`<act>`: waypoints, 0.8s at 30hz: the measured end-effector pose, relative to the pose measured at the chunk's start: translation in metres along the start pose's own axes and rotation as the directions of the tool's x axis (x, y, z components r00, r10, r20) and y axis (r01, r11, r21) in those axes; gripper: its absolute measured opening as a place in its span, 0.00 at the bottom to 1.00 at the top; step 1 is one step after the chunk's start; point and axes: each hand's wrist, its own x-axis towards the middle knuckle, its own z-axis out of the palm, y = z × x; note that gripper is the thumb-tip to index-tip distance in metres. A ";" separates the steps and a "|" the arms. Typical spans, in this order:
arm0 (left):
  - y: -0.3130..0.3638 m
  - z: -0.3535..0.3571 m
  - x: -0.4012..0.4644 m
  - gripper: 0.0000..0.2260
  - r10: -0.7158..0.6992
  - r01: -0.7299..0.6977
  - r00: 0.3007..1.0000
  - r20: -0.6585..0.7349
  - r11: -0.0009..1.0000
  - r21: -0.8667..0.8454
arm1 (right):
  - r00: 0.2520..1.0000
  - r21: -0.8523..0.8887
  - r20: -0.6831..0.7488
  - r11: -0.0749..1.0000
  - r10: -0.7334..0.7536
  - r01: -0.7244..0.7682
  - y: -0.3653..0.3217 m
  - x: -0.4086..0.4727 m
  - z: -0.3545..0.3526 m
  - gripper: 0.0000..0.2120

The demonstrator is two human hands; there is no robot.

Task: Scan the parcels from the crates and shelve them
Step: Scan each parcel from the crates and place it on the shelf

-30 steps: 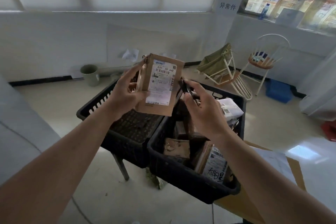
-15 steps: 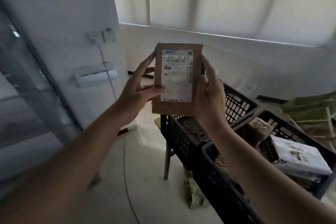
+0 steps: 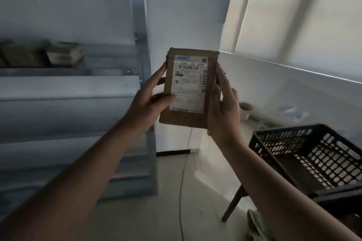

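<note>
Both hands hold a brown parcel upright in mid-air at the middle of the view, its white label facing the camera. The left hand grips the left edge, thumb across the label's lower corner, fingers behind. The right hand clasps the right edge, fingers curled round it. A grey shelf stands at left with blurred packages on it. A black crate sits near right.

A thin cable runs down the white wall onto the floor, beside a blind-covered window.
</note>
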 end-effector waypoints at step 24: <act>-0.040 -0.424 -0.085 0.34 0.114 0.181 0.837 -0.536 0.866 0.467 | 0.891 0.316 0.436 0.948 -0.130 -0.017 -0.103 -0.016 0.467 0.24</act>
